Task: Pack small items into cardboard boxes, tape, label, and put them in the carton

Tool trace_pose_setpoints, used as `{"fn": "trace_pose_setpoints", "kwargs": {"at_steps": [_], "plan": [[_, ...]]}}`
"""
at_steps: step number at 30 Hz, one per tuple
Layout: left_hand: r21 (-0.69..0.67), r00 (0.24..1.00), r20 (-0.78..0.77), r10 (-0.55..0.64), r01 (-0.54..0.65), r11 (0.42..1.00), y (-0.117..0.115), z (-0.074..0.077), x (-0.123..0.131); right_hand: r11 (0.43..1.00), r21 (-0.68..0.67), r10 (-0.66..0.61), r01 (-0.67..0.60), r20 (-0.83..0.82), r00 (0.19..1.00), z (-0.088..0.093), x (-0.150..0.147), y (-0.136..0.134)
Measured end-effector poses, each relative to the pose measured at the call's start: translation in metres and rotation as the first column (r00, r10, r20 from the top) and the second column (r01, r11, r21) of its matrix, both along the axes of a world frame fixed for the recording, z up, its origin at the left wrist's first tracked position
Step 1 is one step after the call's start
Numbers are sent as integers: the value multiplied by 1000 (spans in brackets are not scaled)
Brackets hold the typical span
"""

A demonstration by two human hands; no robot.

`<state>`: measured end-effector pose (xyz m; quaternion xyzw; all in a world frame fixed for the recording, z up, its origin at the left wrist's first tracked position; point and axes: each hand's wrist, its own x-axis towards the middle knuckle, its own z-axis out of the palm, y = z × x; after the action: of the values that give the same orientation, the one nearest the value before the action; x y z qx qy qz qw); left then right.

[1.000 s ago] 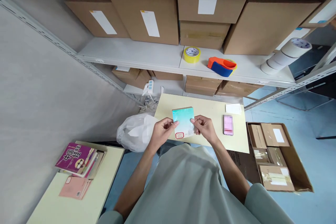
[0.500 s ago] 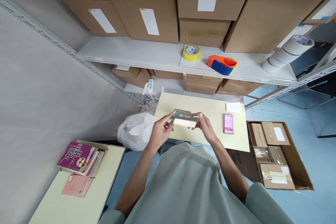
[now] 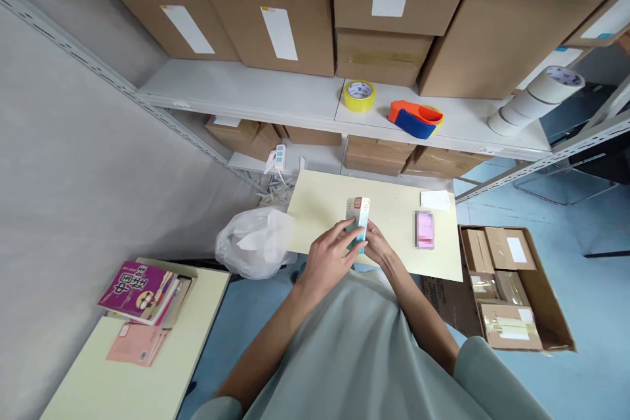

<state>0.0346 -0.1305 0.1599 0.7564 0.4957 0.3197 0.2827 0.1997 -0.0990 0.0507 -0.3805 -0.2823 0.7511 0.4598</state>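
The small book (image 3: 364,209) is up in the person's hands, tilted above the near side of the table (image 3: 315,200). The right hand (image 3: 380,246) grasps it from the right, fingers partly hidden behind it; the left hand (image 3: 327,262) lays its fingers across the lower part — whether they pinch it or merely rest there, I cannot tell. It should be light and fairly firm, with a smooth, maybe slippery cover and corners that could crease; opposite edges look the best hold, without a hard squeeze.

Right of the table, an open carton (image 3: 558,325) holds several smaller taped boxes (image 3: 512,327), some with white labels. Left of the table, a plastic bag (image 3: 256,243) bulges — its contents are not clear, though something whitish shows. The big cardboard boxes (image 3: 275,29) on the shelf (image 3: 236,88) hide whatever they contain.
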Motion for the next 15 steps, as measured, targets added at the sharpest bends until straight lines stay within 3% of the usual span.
{"fn": "trace_pose_setpoints", "kwargs": {"at_steps": [6, 11, 15], "plan": [[-126, 984, 74, 164, -153, 980, 4, -12, -16, 998, -18, -64, 65, 62, 996, 1, 1, 5], [-330, 914, 233, 331, -245, 911, 14, -47, -45, 980, 70, -200, 188, 258, 945, 15, -6, 9], [-484, 855, 334, 397, -206, 851, 22, -71, -52, 952, 228, -280, 205, 376, 883, 37, -24, 3]]}}
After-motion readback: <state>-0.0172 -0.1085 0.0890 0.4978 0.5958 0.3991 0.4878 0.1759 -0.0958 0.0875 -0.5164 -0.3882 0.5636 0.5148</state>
